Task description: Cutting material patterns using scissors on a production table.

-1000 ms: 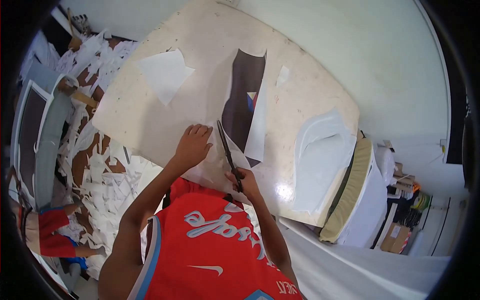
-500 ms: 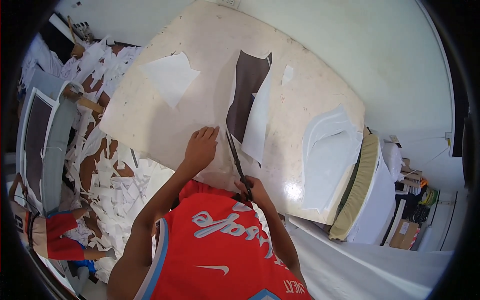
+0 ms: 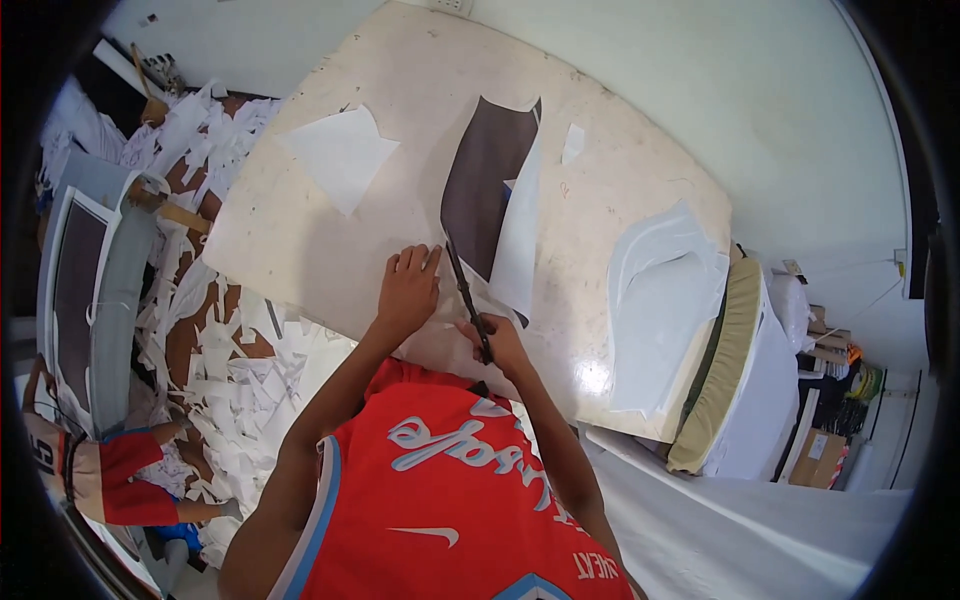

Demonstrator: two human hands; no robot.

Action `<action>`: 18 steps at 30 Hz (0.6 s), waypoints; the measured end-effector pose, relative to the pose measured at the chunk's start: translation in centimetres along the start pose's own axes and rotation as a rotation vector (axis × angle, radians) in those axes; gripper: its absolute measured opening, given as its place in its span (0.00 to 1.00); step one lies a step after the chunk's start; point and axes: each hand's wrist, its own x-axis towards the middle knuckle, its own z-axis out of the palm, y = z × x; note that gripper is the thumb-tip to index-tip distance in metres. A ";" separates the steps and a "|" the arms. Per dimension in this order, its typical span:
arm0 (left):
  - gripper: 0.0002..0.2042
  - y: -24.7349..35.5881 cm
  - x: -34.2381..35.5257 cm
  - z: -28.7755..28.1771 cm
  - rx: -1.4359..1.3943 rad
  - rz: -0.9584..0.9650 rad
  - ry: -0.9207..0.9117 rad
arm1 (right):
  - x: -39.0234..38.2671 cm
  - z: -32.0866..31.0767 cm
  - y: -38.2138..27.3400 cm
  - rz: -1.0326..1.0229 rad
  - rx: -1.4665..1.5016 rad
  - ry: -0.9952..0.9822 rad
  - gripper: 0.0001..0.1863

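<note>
My left hand (image 3: pixel 408 285) lies on the pale board tabletop (image 3: pixel 300 210), fingers extended beside the left edge of a long cut piece. That piece (image 3: pixel 480 180) is dark brown-grey, with a white strip along its right side and a small blue patch partly visible beneath it. My right hand (image 3: pixel 492 340) grips black scissors (image 3: pixel 462 285) by the handles, blades pointing away from me at the piece's lower left edge. Whether the blades are apart is hard to tell. A white sheet (image 3: pixel 340 150) lies at left, a small white scrap (image 3: pixel 573 143) beyond the piece.
Layered white pattern sheets (image 3: pixel 660 320) lie on the table's right. An olive padded item (image 3: pixel 715 360) and boxes (image 3: pixel 815 458) are beyond. White scraps (image 3: pixel 240 400) cover the floor at left, near a grey machine (image 3: pixel 90 290). Another person (image 3: pixel 120 480) in red shorts is at lower left.
The coloured patch is more hidden under the white side than a second ago. My right hand with the scissors and my left hand have shifted slightly forward. The view has moved a little.
</note>
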 end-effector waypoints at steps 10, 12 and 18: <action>0.25 0.3 -0.6 0.5 -0.069 -0.049 0.048 | 1.5 -0.1 -1.5 0.005 -0.097 0.006 0.25; 0.25 0.3 -0.8 0.7 -0.081 -0.064 0.065 | 1.6 0.0 -2.0 0.009 -0.106 0.004 0.25; 0.25 0.8 -0.8 0.7 -0.079 -0.087 0.090 | 1.7 0.0 -1.7 -0.027 -0.114 0.009 0.24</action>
